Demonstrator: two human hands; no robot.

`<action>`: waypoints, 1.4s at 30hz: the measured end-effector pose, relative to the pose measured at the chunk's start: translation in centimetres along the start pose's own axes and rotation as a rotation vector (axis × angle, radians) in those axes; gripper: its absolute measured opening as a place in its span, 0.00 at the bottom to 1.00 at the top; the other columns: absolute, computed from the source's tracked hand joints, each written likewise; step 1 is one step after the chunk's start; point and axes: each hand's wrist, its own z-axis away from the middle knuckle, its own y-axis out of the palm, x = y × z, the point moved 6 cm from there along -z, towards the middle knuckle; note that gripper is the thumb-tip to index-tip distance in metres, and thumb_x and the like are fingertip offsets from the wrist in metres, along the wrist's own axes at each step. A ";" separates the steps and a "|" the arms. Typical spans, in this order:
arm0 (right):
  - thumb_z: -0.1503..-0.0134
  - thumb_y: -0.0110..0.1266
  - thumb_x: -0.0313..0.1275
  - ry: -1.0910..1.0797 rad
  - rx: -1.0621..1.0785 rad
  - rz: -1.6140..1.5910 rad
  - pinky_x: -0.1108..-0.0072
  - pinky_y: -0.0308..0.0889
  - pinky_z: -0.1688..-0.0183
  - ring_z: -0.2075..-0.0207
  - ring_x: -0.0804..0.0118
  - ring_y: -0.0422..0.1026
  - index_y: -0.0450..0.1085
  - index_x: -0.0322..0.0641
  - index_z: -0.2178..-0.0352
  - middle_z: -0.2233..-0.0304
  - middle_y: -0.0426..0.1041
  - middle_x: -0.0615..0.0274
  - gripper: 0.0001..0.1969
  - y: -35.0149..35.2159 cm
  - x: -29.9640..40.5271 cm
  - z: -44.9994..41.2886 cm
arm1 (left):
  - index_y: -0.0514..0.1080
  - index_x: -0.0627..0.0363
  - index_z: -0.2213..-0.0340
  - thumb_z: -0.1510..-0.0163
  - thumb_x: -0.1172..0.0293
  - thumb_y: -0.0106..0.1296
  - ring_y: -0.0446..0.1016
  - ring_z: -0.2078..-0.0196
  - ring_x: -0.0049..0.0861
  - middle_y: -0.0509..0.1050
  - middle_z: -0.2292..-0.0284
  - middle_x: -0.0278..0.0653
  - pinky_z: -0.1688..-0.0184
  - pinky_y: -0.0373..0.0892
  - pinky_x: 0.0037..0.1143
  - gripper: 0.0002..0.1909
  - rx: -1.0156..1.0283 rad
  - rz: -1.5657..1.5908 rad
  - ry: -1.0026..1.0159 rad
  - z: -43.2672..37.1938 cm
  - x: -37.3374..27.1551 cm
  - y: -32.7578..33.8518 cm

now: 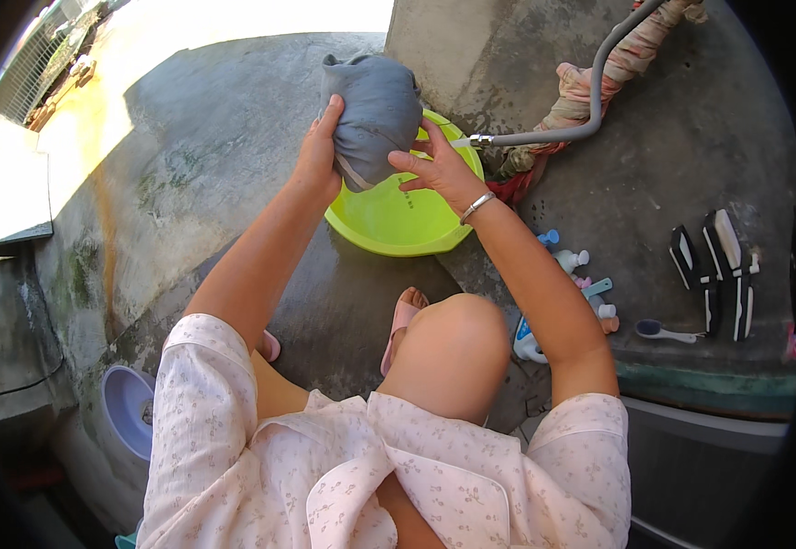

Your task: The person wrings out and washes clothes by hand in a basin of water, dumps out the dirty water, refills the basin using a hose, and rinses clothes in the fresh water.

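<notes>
My left hand (320, 152) grips the left side of a grey cloth item (377, 113), bunched into a rounded, folded shape with a pale band along its lower edge. It is held above a lime-green plastic basin (398, 230) on the concrete ground. At the cloth's right side is my right hand (442, 168), fingers spread and a silver bangle on the wrist; whether a fingertip touches the cloth is hard to tell. Just right of those fingers, a grey hose (542, 136) with a metal end fitting lets out water toward the basin.
Cloth-wrapped piping (576, 103) runs behind the hose. Bottles (569, 261) and a scrubbing brush (665, 332) lie to the right, near several black-and-white objects (713, 267). A lavender basin (123, 412) leans at lower left. Wet concrete (343, 295) lies before my feet.
</notes>
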 end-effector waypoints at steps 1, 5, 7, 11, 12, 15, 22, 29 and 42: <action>0.55 0.66 0.37 0.028 -0.066 0.036 0.75 0.73 0.64 0.56 0.61 0.70 0.44 0.40 0.41 0.53 0.62 0.50 0.46 -0.7 -2.2 -0.5 | 0.59 0.63 0.49 0.45 0.53 0.51 0.70 0.52 0.36 0.68 0.53 0.48 0.51 0.68 0.34 0.30 -0.011 -0.001 -0.043 -0.3 1.7 -1.1; 0.61 0.70 0.36 0.130 -0.141 -0.113 0.76 0.75 0.68 0.55 0.56 0.70 0.46 0.29 0.43 0.49 0.60 0.43 0.50 -2.5 -11.0 -0.9 | 0.61 0.63 0.50 0.44 0.51 0.48 0.70 0.53 0.35 0.69 0.53 0.46 0.51 0.67 0.33 0.30 -0.061 -0.137 -0.191 -1.1 6.8 -5.1; 0.61 0.70 0.38 0.177 -0.194 -0.087 0.77 0.74 0.69 0.57 0.57 0.71 0.48 0.24 0.45 0.49 0.61 0.44 0.49 -3.8 -14.8 -0.9 | 0.64 0.60 0.49 0.44 0.47 0.47 0.69 0.52 0.33 0.69 0.52 0.44 0.51 0.65 0.32 0.31 -0.204 -0.502 -0.309 -0.1 7.8 -7.1; 0.60 0.67 0.46 0.317 -0.166 0.001 0.80 0.71 0.73 0.63 0.63 0.74 0.60 0.25 0.51 0.59 0.70 0.50 0.42 -4.1 -17.6 -0.5 | 0.68 0.58 0.54 0.44 0.50 0.48 0.72 0.60 0.30 0.72 0.57 0.41 0.58 0.68 0.29 0.25 -0.245 -0.647 -0.369 -0.7 9.8 -11.6; 0.60 0.67 0.47 0.392 -0.190 0.017 0.80 0.71 0.73 0.66 0.63 0.75 0.63 0.26 0.55 0.62 0.72 0.52 0.39 -4.6 -18.5 -0.5 | 0.69 0.58 0.57 0.44 0.52 0.48 0.72 0.63 0.28 0.73 0.61 0.39 0.60 0.68 0.28 0.22 -0.308 -0.645 -0.391 -0.4 10.3 -12.3; 0.55 0.63 0.45 0.458 -0.268 0.049 0.81 0.70 0.75 0.73 0.65 0.75 0.69 0.31 0.64 0.68 0.74 0.55 0.26 -6.2 -21.7 -1.3 | 0.69 0.60 0.63 0.43 0.57 0.48 0.73 0.71 0.24 0.74 0.70 0.36 0.67 0.70 0.24 0.16 -0.397 -0.621 -0.401 -1.0 11.6 -13.9; 0.48 0.51 0.27 0.329 -0.459 -0.020 0.76 0.71 0.69 0.68 0.67 0.75 0.69 0.37 0.60 0.67 0.73 0.58 0.13 -11.1 -24.1 -3.2 | 0.64 0.62 0.57 0.47 0.68 0.51 0.71 0.71 0.23 0.70 0.69 0.37 0.67 0.71 0.25 0.17 -0.325 -0.714 -0.357 -2.2 11.3 -13.8; 0.50 0.55 0.32 0.102 -0.201 0.567 0.71 0.67 0.59 0.64 0.58 0.73 0.70 0.38 0.62 0.64 0.73 0.57 0.14 -8.1 -23.1 -0.7 | 0.63 0.58 0.54 0.48 0.66 0.53 0.72 0.64 0.21 0.72 0.66 0.35 0.62 0.69 0.25 0.21 -0.225 -0.820 -0.166 -4.2 6.4 -10.7; 0.52 0.53 0.25 -0.163 -0.206 0.899 0.70 0.65 0.55 0.58 0.51 0.70 0.70 0.37 0.64 0.62 0.71 0.52 0.12 -5.6 -14.4 10.2 | 0.68 0.58 0.55 0.43 0.60 0.49 0.70 0.58 0.21 0.71 0.61 0.36 0.56 0.66 0.23 0.19 -0.336 -1.176 0.271 12.7 -21.2 -12.6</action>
